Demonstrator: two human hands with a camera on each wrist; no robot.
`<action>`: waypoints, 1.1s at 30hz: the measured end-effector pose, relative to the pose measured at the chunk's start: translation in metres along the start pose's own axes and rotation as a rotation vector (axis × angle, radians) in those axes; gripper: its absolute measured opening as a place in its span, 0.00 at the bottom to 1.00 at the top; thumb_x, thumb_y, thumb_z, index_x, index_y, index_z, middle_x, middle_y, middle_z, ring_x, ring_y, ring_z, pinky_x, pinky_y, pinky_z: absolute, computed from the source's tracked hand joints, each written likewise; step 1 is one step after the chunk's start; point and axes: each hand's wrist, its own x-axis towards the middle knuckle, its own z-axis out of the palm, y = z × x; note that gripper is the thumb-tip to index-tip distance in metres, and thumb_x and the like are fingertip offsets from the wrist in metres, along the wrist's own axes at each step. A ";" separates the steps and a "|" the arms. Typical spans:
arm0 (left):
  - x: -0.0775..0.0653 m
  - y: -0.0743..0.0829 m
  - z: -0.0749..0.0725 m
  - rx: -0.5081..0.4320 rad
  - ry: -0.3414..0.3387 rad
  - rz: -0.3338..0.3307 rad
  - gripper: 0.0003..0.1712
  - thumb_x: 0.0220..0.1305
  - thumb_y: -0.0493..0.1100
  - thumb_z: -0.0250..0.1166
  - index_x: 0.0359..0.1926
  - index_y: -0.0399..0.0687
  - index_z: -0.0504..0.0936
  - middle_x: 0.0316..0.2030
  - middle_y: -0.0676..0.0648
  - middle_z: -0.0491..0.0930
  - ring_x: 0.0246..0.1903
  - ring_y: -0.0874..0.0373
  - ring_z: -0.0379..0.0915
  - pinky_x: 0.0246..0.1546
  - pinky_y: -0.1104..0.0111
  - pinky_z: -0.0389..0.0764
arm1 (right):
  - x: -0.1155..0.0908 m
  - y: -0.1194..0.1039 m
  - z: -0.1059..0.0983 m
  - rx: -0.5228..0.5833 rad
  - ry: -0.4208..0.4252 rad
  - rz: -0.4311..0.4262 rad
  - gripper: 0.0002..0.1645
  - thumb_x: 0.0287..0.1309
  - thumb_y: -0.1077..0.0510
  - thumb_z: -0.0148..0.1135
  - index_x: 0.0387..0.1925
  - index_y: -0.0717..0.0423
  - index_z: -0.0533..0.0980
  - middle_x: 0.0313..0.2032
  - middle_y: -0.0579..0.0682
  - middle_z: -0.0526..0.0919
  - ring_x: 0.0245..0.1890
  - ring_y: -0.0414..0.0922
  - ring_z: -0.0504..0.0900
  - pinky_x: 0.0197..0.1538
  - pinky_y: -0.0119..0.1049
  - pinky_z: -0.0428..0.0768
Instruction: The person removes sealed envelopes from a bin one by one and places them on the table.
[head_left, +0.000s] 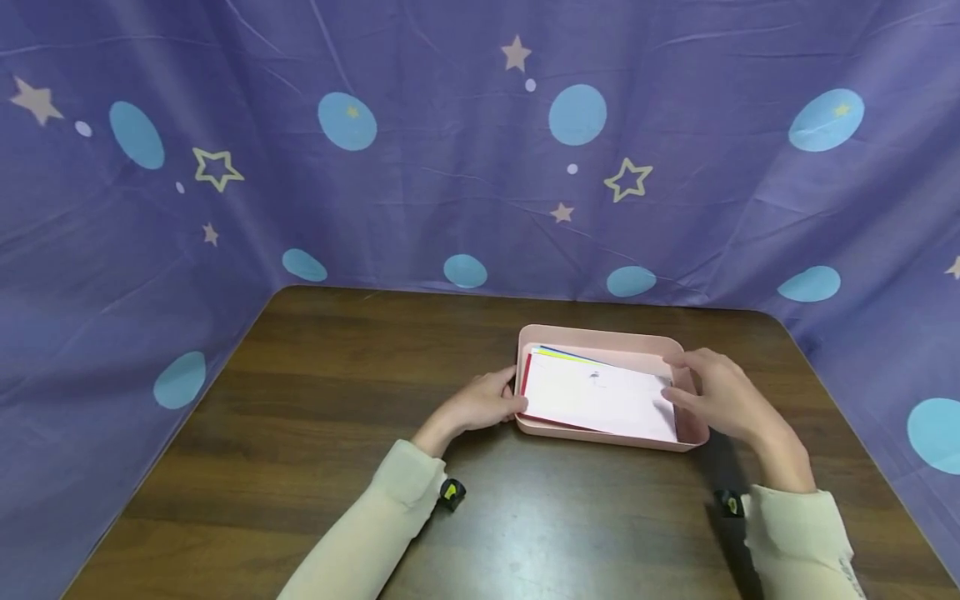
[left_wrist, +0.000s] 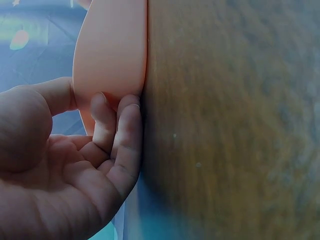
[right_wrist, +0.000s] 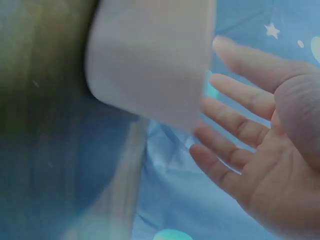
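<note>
A shallow pink tray lies on the table, holding a stack of flat sheets. The top white sheet has a small dark print on it, and red, blue and yellow edges peek out beneath. My left hand grips the tray's left end, thumb over the rim and fingers bent against the outer wall. Over the tray's right end hovers my right hand, its fingers apart and loosely extended. The right wrist view shows that hand beside the tray corner with nothing between thumb and fingers.
The brown wooden table spreads out around the tray. A purple cloth with stars and blue ovals hangs behind it and along both sides. Small dark devices sit at the left wrist and right wrist.
</note>
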 end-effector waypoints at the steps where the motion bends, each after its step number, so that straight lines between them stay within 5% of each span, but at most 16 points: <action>1: 0.000 0.000 0.000 0.001 0.000 -0.001 0.27 0.60 0.41 0.61 0.60 0.41 0.68 0.21 0.48 0.75 0.19 0.58 0.70 0.20 0.69 0.71 | 0.001 0.000 0.003 0.002 -0.016 0.000 0.30 0.50 0.50 0.72 0.52 0.62 0.76 0.45 0.59 0.79 0.47 0.56 0.72 0.48 0.55 0.69; 11: 0.000 -0.001 0.000 0.000 0.002 -0.003 0.27 0.58 0.41 0.61 0.59 0.42 0.70 0.21 0.49 0.75 0.19 0.59 0.70 0.20 0.69 0.71 | 0.004 -0.003 0.019 -0.042 -0.159 0.089 0.51 0.42 0.33 0.72 0.61 0.61 0.69 0.63 0.71 0.61 0.61 0.68 0.58 0.57 0.69 0.58; 27: 0.000 -0.001 0.000 -0.016 0.004 -0.003 0.27 0.57 0.40 0.62 0.59 0.43 0.69 0.20 0.49 0.75 0.19 0.59 0.69 0.20 0.69 0.71 | 0.004 -0.001 0.021 -0.020 -0.153 0.068 0.41 0.44 0.42 0.75 0.55 0.62 0.74 0.60 0.70 0.65 0.60 0.65 0.61 0.59 0.65 0.61; 33: 0.001 -0.002 0.000 -0.019 0.006 0.012 0.26 0.57 0.41 0.61 0.57 0.44 0.70 0.20 0.50 0.75 0.18 0.60 0.70 0.20 0.69 0.71 | 0.004 -0.003 0.020 -0.027 -0.087 0.039 0.36 0.44 0.45 0.76 0.52 0.58 0.75 0.44 0.59 0.75 0.45 0.57 0.70 0.47 0.56 0.71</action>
